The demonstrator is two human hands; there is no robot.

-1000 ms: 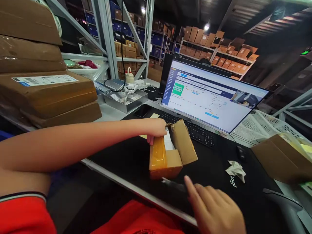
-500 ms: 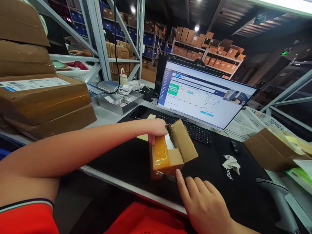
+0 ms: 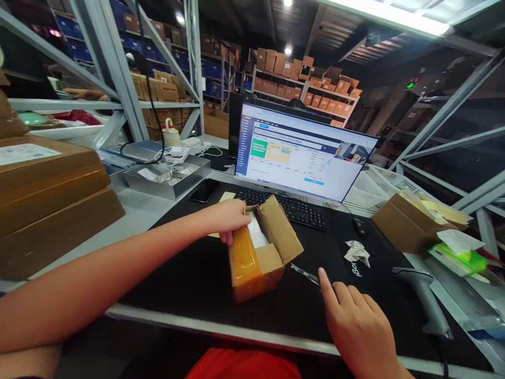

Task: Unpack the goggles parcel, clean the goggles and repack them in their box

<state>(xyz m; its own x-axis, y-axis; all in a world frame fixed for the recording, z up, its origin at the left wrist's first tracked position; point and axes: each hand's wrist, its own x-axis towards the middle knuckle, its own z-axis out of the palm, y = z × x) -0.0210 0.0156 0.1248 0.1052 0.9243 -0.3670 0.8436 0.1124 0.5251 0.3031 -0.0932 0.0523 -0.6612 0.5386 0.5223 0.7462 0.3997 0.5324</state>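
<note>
A small cardboard box (image 3: pixel 258 284) with shiny orange-brown tape stands on the black desk mat, one flap folded out to the right. Inside it lies a white item (image 3: pixel 256 231), partly hidden. My left hand (image 3: pixel 229 218) grips the box's far left edge and flap, fingers closed around it. To the right of the box, my right hand (image 3: pixel 355 321) is closed around a thin utility knife (image 3: pixel 305 273), forefinger stretched along it. The blade points left toward the box, apart from it; the handle is hidden in my palm.
A monitor (image 3: pixel 300 152) and keyboard (image 3: pixel 303 210) stand behind the box. At right are a mouse (image 3: pixel 359 227), crumpled tissue (image 3: pixel 357 253), barcode scanner (image 3: pixel 424 300) and larger carton (image 3: pixel 406 223). Taped parcels (image 3: pixel 59 210) are stacked at left, near a metal tray (image 3: pixel 169 179) and phone (image 3: pixel 204 190).
My right hand has drawn the knife away from the box's near side, to the right. The left hand still holds the box. The camera view has shifted to the right.
</note>
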